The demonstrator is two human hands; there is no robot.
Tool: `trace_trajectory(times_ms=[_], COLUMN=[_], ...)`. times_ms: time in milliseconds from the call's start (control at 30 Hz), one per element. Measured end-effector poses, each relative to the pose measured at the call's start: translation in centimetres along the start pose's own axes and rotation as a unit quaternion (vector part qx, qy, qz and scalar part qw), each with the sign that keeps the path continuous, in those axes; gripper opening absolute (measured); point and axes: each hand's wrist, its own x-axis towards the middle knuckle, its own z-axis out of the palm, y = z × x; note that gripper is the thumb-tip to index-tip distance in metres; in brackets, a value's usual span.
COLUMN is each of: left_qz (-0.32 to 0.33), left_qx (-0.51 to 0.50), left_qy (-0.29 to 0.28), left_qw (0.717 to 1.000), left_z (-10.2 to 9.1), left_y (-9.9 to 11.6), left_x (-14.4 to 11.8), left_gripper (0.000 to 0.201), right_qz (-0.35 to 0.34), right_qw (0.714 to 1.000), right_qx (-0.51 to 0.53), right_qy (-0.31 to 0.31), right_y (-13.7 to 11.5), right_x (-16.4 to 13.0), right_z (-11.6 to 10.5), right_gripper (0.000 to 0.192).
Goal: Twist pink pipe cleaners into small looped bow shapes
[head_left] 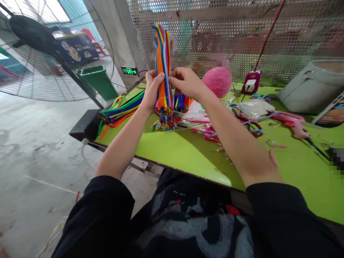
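A thick bundle of many-coloured pipe cleaners (160,59) stands upright over the green table, orange, blue, yellow and red among them. Wrapped around its left side is my left hand (152,87), thumb pressed on the front. On the right side, my right hand (185,81) pinches at the bundle with thumb and fingertips; whether it has single stems between them is too small to tell. Below the bundle are more short-looking pipe cleaner ends (167,120). To the left lies a loose heap of pipe cleaners (122,111) in green, blue, yellow and orange.
The green table (172,150) also bears a pink ball of string (217,81), clear plastic bags (255,107), a pink glue gun (295,125) and a grey bucket (309,87). A black box (85,125) sits by the left edge. A large fan (53,50) stands at left.
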Motion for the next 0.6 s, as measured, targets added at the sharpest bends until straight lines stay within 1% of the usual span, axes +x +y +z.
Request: trace_trajectory(times_ms=[67, 133, 233, 267, 367, 433, 500, 600], left_qz=[0.01, 0.013, 0.03, 0.033, 0.036, 0.043, 0.061, 0.087], left_qx=[-0.001, 0.032, 0.078, 0.088, 0.087, 0.07, 0.056, 0.075], left_qy=[-0.013, -0.004, -0.006, -0.009, -0.015, -0.019, -0.018, -0.004], left_qw=[1.0, 0.999, 0.996, 0.996, 0.995, 0.996, 0.996, 0.993], left_z=[0.0, 0.1, 0.5, 0.6, 1.0, 1.2, 1.3, 1.2], left_y=[-0.2, -0.3, -0.2, -0.1, 0.0, 0.2, 0.3, 0.6], left_x=[-0.3, -0.5, -0.9, -1.0, -1.6, -1.8, -1.9, -1.9], left_gripper=[0.031, 0.017, 0.007, 0.013, 0.039, 0.046, 0.04, 0.02], right_qz=[-0.013, -0.026, -0.035, -0.036, -0.034, -0.035, -0.044, -0.048], right_qw=[1.0, 0.998, 0.994, 0.993, 0.993, 0.995, 0.995, 0.994], right_qx=[-0.019, -0.054, -0.1, -0.108, -0.109, -0.097, -0.088, -0.1], right_qy=[-0.009, -0.015, -0.016, -0.015, -0.019, -0.018, -0.009, 0.012], right_y=[-0.4, -0.9, -1.7, -2.0, -2.6, -2.8, -3.0, -3.2], right_x=[-0.6, -1.2, -1.9, -2.1, -2.4, -2.6, -2.7, -2.9], right_z=[-0.5, -1.0, -1.7, -1.8, -2.1, -2.2, -2.3, -2.1], right_gripper=[0.032, 0.023, 0.013, 0.01, 0.008, 0.01, 0.012, 0.008])
